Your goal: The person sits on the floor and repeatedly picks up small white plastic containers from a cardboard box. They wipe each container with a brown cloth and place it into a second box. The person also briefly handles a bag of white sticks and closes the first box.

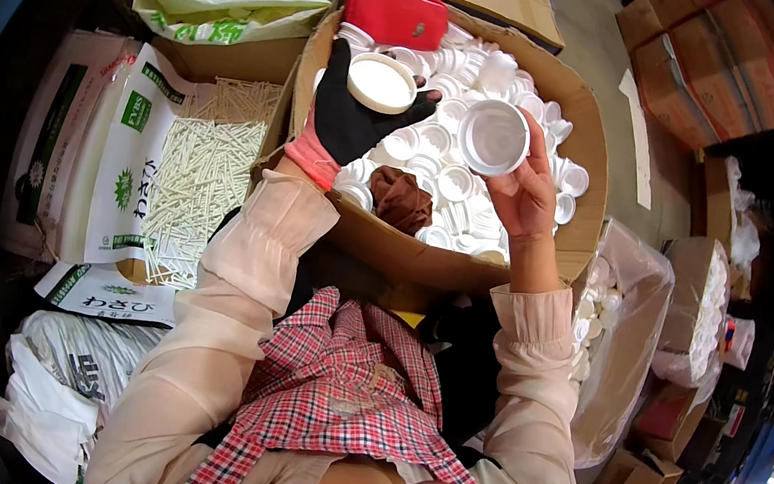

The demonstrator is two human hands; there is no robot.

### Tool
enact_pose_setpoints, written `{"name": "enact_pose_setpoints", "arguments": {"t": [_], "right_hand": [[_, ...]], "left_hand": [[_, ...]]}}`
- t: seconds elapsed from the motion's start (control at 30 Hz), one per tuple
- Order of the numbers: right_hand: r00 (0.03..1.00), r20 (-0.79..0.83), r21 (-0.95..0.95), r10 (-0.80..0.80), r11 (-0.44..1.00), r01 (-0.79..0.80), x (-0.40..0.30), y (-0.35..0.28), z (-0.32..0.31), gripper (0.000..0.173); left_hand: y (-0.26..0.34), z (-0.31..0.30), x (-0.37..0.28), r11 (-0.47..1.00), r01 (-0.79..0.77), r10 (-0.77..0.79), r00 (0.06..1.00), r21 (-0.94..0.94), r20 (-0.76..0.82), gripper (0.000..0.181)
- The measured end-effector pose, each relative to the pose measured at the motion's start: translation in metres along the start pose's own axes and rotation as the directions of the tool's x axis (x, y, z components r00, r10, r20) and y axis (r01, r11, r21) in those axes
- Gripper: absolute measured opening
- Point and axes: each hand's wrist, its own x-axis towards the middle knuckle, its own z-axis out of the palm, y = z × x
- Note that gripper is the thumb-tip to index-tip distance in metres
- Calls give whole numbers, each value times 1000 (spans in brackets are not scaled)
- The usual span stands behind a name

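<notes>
My left hand point(353, 121) wears a black glove with bare fingertips. It holds a round cream plastic lid point(382, 82) across the palm, thumb stretched out to the right. In my bare right hand point(529, 200) is a shallow white plastic cup or cap point(494, 138), gripped at its right rim with the round face towards me. Both hands are above a large cardboard carton point(401, 248) heaped with white plastic caps point(457, 182). Among them lies a crumpled brown cloth point(400, 200), below and between my hands. A red pouch point(396, 14) rests at the carton's far left corner.
Thin off-white sticks point(204, 171) fill an open carton at left, lined with printed sheeting point(132, 148). A white-green plastic bag point(230, 8) lies behind it. White sacks point(80, 360) are at lower left. At right stand a plastic-lined carton point(613, 369) and stacked cardboard boxes point(726, 64).
</notes>
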Motion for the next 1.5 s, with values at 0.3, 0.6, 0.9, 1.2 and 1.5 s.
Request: {"name": "enact_pose_setpoints", "arguments": {"t": [0.3,0.6,0.9,1.2,1.5], "right_hand": [[986,-73,-335,-147,935,114,-23,-30,1,70],[888,225,-939,-402,152,307,-34,-25,48,66],[861,268,-956,-433,-5,295,-33,-4,53,65],[861,253,-960,-442,-7,279,-31,-1,61,64],[876,214,-968,-432,30,251,-32,1,63,62]], "left_hand": [[-35,31,-8,773,-180,84,980,608,183,61],[-68,39,-5,986,65,-51,995,-156,90,72],[-80,49,-12,1000,-12,6,980,28,197,65],[-76,53,-18,851,-190,100,974,489,204,62],[-69,53,-22,891,-177,80,968,419,238,67]]}}
